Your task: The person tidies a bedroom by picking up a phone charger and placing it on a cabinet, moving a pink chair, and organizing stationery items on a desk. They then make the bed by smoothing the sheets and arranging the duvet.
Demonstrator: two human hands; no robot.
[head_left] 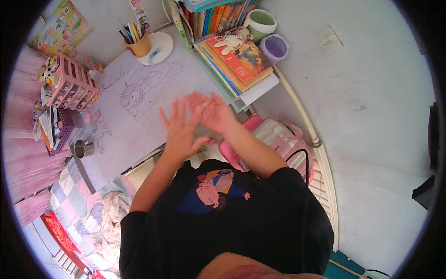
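Both of my hands are raised over the near edge of a pale desk (139, 136) printed with unicorn drawings. My left hand (182, 127) is spread, back up, with nothing in it. Just right of it, my right hand (216, 111) is turned with its palm showing and its fingers blurred; I see no object in it. The fingers of the two hands are close together, and whether they touch cannot be told. Beyond the hands stand a pen cup (138, 46) with pens and a round white base (163, 47).
Stacked books (240, 66) with a plush rabbit lie at the desk's right, beside upright books (219, 19) and two pots. Pink drawers (71, 85), a purple basket (64, 134) and a metal cup (83, 149) stand left. A pink school bag (278, 139) is below, by a white pipe (296, 94).
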